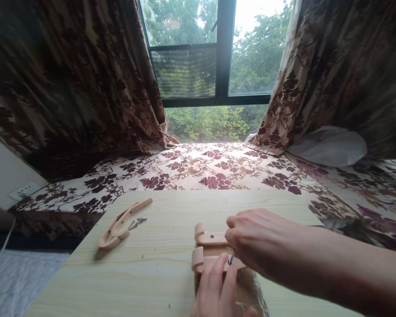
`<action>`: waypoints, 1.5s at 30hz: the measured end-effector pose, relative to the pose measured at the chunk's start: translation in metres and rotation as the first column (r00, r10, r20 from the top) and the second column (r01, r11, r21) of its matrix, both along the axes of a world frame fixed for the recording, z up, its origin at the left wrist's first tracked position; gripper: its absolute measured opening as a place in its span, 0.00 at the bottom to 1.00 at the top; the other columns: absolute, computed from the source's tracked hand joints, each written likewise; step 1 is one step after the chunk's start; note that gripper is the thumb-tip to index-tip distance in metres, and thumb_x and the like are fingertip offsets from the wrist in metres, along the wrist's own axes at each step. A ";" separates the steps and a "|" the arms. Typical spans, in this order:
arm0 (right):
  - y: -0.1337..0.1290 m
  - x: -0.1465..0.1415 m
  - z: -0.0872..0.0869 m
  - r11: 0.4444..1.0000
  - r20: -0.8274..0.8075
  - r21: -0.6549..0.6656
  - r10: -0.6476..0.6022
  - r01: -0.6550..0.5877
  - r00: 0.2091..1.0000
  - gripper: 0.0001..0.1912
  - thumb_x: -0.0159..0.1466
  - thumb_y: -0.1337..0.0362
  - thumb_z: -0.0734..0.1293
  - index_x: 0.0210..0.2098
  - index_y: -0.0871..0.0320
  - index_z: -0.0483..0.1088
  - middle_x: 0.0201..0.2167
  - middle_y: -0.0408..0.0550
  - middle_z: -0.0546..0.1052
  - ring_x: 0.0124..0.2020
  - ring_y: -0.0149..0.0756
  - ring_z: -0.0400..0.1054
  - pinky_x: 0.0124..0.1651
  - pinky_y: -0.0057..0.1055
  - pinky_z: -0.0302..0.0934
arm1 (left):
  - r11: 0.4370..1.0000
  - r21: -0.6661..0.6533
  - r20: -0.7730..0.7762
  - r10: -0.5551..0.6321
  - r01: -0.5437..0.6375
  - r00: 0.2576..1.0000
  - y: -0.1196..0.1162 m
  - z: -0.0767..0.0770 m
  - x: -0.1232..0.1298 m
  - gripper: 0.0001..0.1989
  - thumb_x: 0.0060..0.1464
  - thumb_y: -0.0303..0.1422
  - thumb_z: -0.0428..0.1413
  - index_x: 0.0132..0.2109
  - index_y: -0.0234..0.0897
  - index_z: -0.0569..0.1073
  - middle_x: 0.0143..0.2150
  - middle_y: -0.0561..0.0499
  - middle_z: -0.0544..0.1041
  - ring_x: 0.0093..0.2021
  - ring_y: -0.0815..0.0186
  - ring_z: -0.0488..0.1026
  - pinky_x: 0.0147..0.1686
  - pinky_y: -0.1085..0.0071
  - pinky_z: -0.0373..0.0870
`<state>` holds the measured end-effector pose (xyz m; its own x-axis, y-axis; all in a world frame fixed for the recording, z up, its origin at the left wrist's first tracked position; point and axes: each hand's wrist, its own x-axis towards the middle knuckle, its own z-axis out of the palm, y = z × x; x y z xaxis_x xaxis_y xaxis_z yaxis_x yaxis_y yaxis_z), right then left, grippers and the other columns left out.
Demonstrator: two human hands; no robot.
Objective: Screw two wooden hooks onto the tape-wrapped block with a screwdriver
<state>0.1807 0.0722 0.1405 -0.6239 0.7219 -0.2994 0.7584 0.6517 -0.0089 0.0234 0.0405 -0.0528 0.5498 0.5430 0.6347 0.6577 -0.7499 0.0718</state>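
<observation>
My left hand (214, 288) lies with fingers stretched out over the nearer pale wooden hook (198, 259), pressing on it. Between its fingertips a small dark screw head (230, 261) shows in that hook. Closed in a fist just above, my right hand (251, 233) grips a screwdriver whose thin metal shaft (232, 255) points at the screw; its handle is hidden. Behind lies a second wooden hook (211, 237) with a screw hole, partly covered by my right hand. Both hooks rest across a brown block (247, 290) that looks wrapped in clear plastic.
On the pale wooden tabletop (165, 281), more curved wooden hooks (122, 224) lie at the left beside a small pile of screws (137, 223). Beyond the table are a flower-patterned cloth ledge (214, 165), curtains (119, 88) and a window. A white bag (330, 145) sits at the right.
</observation>
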 end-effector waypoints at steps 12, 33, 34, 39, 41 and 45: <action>0.001 -0.008 -0.003 1.000 0.025 -0.019 -0.011 0.011 1.000 0.07 0.55 0.79 0.65 0.29 0.63 0.72 0.26 0.51 0.74 0.26 0.35 0.67 0.24 0.30 0.49 | 0.932 0.216 0.215 0.245 -0.291 0.945 -0.002 -0.009 0.036 0.24 0.63 0.40 0.34 0.42 0.37 0.73 0.38 0.50 0.78 0.38 0.64 0.74 0.38 0.68 0.71; 0.015 0.000 0.012 0.991 0.087 0.055 0.120 -0.125 0.989 0.08 0.57 0.76 0.62 0.30 0.62 0.72 0.29 0.50 0.74 0.23 0.31 0.61 0.22 0.30 0.43 | 0.956 0.248 -0.024 0.170 -0.158 0.985 0.004 -0.006 0.018 0.18 0.61 0.36 0.42 0.50 0.33 0.70 0.45 0.48 0.77 0.43 0.62 0.75 0.39 0.67 0.73; 0.015 0.000 0.010 0.989 0.079 0.061 0.131 -0.136 0.988 0.09 0.57 0.76 0.61 0.28 0.61 0.72 0.28 0.50 0.74 0.22 0.30 0.60 0.22 0.30 0.43 | 0.953 0.258 -0.020 0.169 -0.158 0.985 0.005 -0.008 0.018 0.18 0.61 0.36 0.41 0.49 0.34 0.70 0.44 0.49 0.77 0.42 0.63 0.75 0.39 0.68 0.73; 0.013 0.002 0.002 0.992 0.041 0.069 0.100 -0.103 0.994 0.08 0.53 0.76 0.63 0.29 0.62 0.72 0.26 0.50 0.75 0.23 0.32 0.63 0.23 0.30 0.44 | 0.968 0.173 -0.051 0.191 -0.180 0.980 0.000 -0.008 0.019 0.17 0.60 0.36 0.44 0.51 0.34 0.69 0.48 0.49 0.75 0.46 0.61 0.73 0.43 0.67 0.72; 0.012 0.001 0.003 0.998 0.086 0.052 0.025 -0.029 0.996 0.05 0.52 0.74 0.65 0.28 0.62 0.72 0.24 0.52 0.75 0.23 0.34 0.65 0.22 0.30 0.43 | 0.974 0.133 -0.041 0.188 -0.181 0.981 -0.002 -0.005 0.020 0.17 0.60 0.36 0.44 0.51 0.34 0.69 0.49 0.49 0.75 0.46 0.61 0.73 0.43 0.67 0.72; 0.011 -0.002 0.011 0.999 0.108 0.029 -0.016 0.012 0.994 0.09 0.53 0.74 0.64 0.32 0.62 0.73 0.26 0.52 0.76 0.24 0.34 0.66 0.22 0.30 0.43 | 0.976 0.117 -0.016 0.189 -0.186 0.982 -0.003 -0.003 0.020 0.17 0.60 0.35 0.44 0.51 0.35 0.70 0.48 0.49 0.76 0.47 0.61 0.73 0.44 0.67 0.72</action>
<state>0.1791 0.0834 0.1513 -0.5785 0.7396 -0.3440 0.7630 0.6398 0.0926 0.0430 0.0380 -0.0554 0.4630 0.5628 0.6848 0.7879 -0.6152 -0.0271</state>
